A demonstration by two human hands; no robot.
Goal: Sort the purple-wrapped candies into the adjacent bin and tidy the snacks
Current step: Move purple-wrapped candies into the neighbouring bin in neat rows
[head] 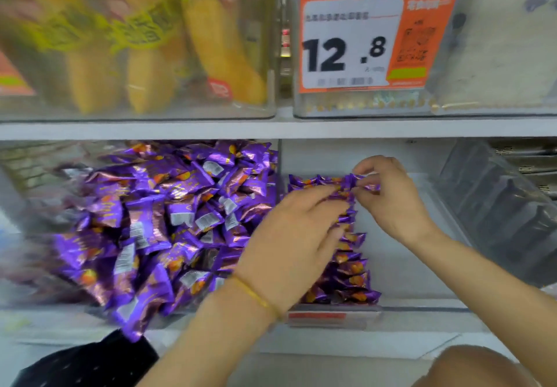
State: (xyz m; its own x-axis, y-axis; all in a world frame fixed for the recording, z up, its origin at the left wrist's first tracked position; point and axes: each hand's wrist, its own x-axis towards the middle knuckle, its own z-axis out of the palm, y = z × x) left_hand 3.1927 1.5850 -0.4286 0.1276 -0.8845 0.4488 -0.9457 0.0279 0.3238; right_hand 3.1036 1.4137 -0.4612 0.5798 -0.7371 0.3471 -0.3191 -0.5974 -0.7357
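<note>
- Purple-wrapped candies [168,220] heap loosely on the left; a neat row [351,269] of them stands in the adjacent bin [422,266].
- Right hand [394,202] — grip pinching the row's far candy [366,186].
- Left hand [295,235] rests on the row, fingers seemingly straight.

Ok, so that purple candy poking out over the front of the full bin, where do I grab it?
Pinch the purple candy by its flat crimped end, the part hanging past the full bin's front edge. Come from the front, slightly below. That end sticks out free, while its upper part is tucked into the heap.
</note>
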